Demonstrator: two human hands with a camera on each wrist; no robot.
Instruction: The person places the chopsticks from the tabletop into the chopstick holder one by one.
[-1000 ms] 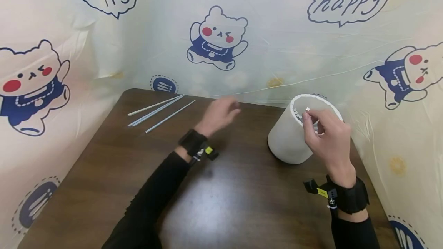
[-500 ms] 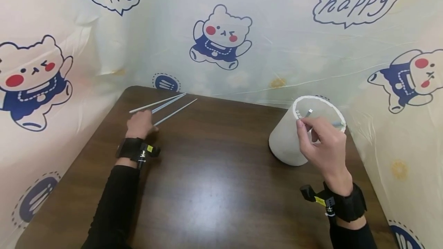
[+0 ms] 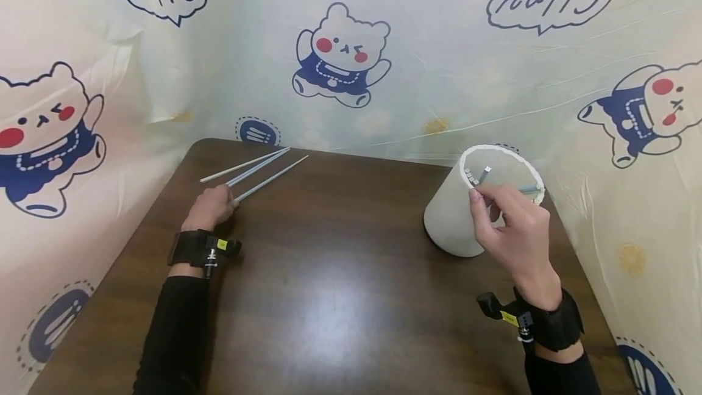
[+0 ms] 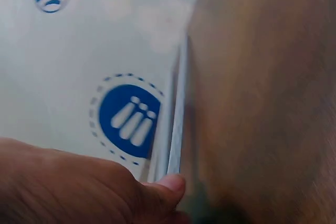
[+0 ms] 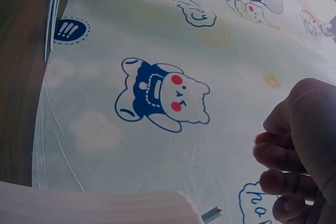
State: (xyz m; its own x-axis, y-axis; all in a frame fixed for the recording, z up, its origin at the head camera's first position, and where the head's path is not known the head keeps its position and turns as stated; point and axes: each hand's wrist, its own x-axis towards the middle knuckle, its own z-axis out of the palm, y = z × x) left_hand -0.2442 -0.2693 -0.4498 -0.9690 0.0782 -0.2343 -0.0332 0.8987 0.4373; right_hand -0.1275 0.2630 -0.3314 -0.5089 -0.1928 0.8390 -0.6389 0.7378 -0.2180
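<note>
In the head view, my left hand is at the near ends of several thin, pale chopsticks fanned on the table at the left. It pinches the nearest chopstick; its thumb lies against that one in the left wrist view, while the other fingers are mostly hidden. My right hand hovers over the near side of a white cylindrical bin. Its fingers are loosely curled with nothing seen between them in the right wrist view. One silver-ended chopstick and several other ends lean inside the bin.
The dark brown table has its back edge against a printed curtain. The bin stands near the table's right edge. Both wrists wear black straps with small cameras.
My left hand has moved left from the middle to the chopsticks and taken hold of one. My right hand has let a chopstick go into the bin and stays above it.
</note>
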